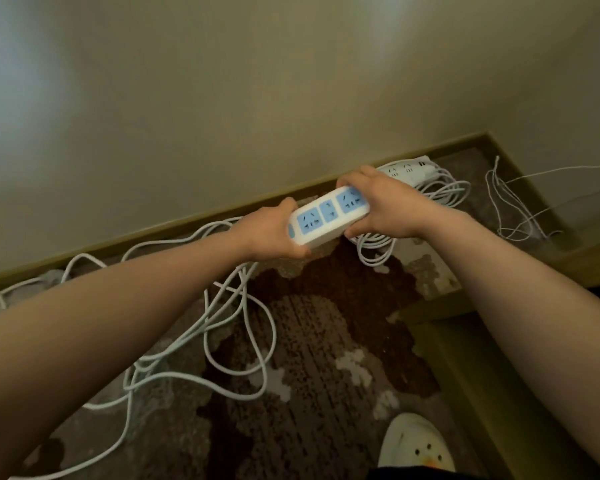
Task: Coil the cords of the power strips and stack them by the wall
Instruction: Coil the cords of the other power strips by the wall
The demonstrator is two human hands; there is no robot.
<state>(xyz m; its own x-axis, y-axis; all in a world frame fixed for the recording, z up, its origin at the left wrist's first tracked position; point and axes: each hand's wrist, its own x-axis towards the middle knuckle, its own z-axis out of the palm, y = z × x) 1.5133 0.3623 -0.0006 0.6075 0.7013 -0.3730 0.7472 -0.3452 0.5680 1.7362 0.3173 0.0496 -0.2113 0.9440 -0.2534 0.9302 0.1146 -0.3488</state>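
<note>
The left hand (269, 233) grips the white power strip (328, 216) at its 8 o'clock end, and the right hand (383, 206) grips its 2 o'clock end, fingers curled round. It hangs above the carpet (326, 341) beside the baseboard (187, 221), loose cord (222, 323) at 7 o'clock, a second strip (409, 169) at 2.

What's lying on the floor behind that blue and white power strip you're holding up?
Behind the held power strip, another white strip lies by the wall on looped cord. The right hand covers its near end.
</note>
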